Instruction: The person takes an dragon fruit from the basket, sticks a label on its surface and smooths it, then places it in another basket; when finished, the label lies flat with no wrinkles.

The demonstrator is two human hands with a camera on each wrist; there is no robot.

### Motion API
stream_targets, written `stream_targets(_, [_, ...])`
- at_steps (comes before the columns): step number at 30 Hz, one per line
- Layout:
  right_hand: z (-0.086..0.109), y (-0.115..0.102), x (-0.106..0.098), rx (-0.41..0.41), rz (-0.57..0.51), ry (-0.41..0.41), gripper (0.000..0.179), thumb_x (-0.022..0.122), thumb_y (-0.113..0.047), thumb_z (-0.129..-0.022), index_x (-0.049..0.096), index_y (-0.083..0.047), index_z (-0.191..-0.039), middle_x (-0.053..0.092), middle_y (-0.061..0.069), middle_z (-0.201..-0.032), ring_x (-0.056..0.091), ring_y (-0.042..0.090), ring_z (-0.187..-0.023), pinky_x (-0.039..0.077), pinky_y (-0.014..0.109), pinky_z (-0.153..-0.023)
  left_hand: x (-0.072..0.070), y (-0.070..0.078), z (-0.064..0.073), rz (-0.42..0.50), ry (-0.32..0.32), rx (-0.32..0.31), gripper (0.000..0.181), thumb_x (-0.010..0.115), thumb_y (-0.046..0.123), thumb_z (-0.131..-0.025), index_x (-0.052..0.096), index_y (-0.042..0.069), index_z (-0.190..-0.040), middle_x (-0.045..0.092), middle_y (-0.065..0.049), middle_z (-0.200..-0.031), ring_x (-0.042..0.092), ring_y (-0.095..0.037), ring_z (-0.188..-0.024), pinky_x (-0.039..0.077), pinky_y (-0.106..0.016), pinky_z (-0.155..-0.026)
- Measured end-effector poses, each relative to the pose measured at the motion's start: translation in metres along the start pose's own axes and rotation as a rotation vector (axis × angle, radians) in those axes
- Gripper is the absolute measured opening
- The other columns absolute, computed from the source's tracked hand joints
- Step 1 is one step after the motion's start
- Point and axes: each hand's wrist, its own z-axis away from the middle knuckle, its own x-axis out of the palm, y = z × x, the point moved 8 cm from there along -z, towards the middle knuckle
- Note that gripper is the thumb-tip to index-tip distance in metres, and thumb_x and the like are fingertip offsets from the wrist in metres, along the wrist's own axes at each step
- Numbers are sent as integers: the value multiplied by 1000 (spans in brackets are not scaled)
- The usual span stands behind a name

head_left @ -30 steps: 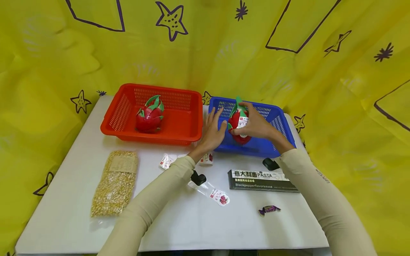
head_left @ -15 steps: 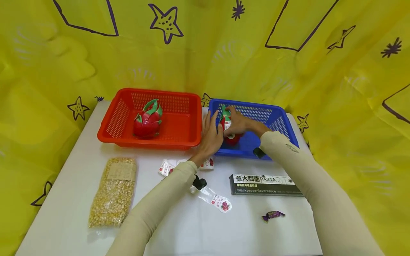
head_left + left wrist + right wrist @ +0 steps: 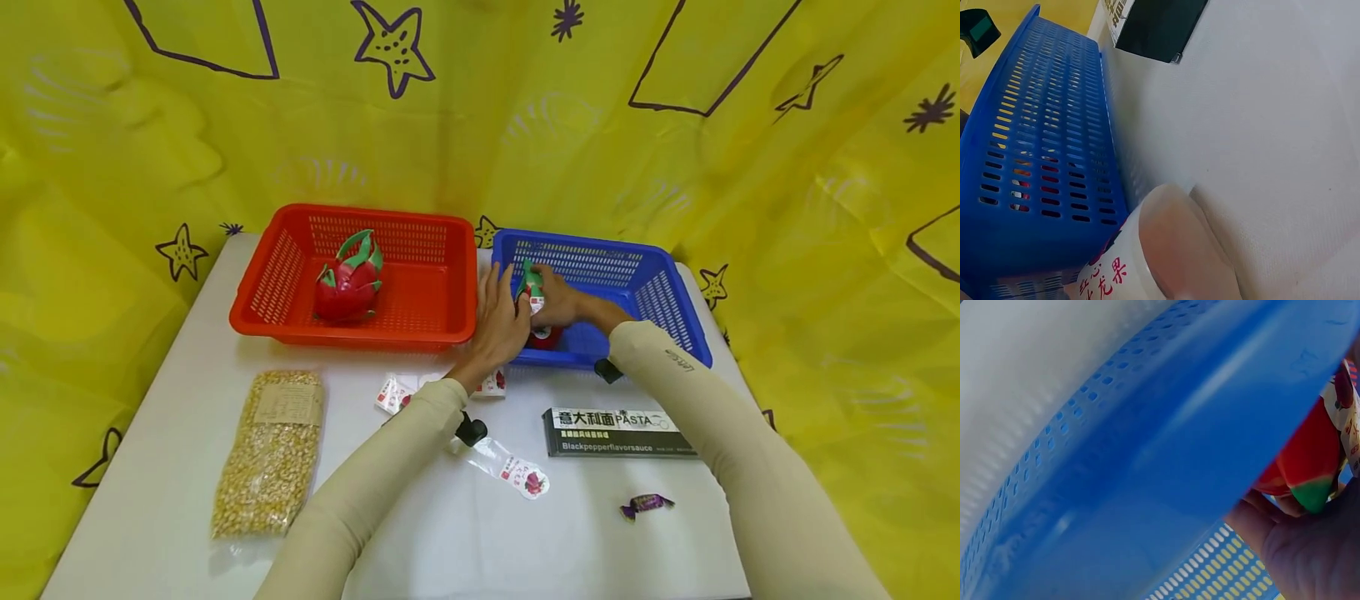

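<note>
My right hand (image 3: 558,302) reaches down into the blue basket (image 3: 667,300) and grips a red dragon fruit (image 3: 544,338) with green leaf tips and a white label. In the right wrist view the fruit (image 3: 1311,453) shows past the basket's wall, fingers beneath it. The left hand (image 3: 498,323) lies over the basket's left end, fingers extended and close to the fruit. From the left wrist, the basket's slotted side (image 3: 1054,125) and a curled printed label band (image 3: 1113,272) appear; that hand is hardly visible there.
To the left stands a red basket (image 3: 423,292) holding another dragon fruit (image 3: 347,292). In front lie a bag of corn kernels (image 3: 270,454), clear label bands (image 3: 525,477), a black pasta box (image 3: 618,433) and a purple wrapped candy (image 3: 645,505). Yellow cloth (image 3: 465,125) hangs behind.
My right hand has carried the dragon fruit leftward and lower in the blue basket, beside the left hand. The left hand has stayed near the basket's left end.
</note>
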Motion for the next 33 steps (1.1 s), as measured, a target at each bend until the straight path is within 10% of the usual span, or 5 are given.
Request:
stream_targets(15, [19, 6, -1, -107, -8, 107, 93, 70, -15, -94, 10, 7, -161, 30, 42, -152, 35, 55, -138, 36, 68, -117, -7, 28, 26, -189, -192, 61, 69, 46, 32, -110, 21, 5, -168, 4, -21, -176, 3, -41, -163, 12, -58, -131])
stream_targets(22, [43, -23, -13, -123, -6, 287, 90, 71, -27, -101, 15, 3, -165, 22, 36, -166, 29, 53, -149, 30, 70, -121, -65, 42, 51, -2, -168, 79, 68, 48, 37, -111, 24, 10, -169, 8, -15, -177, 5, -35, -163, 12, -61, -130])
stream_targets(33, [92, -82, 3, -217, 78, 474, 78, 72, -38, -99, 37, -8, -163, 31, 23, -169, 26, 48, -155, 25, 72, -122, -163, 2, 81, -191, -12, 129, 63, 57, 36, -107, 41, 14, -163, 21, -16, -174, 14, -38, -159, 7, -61, -128])
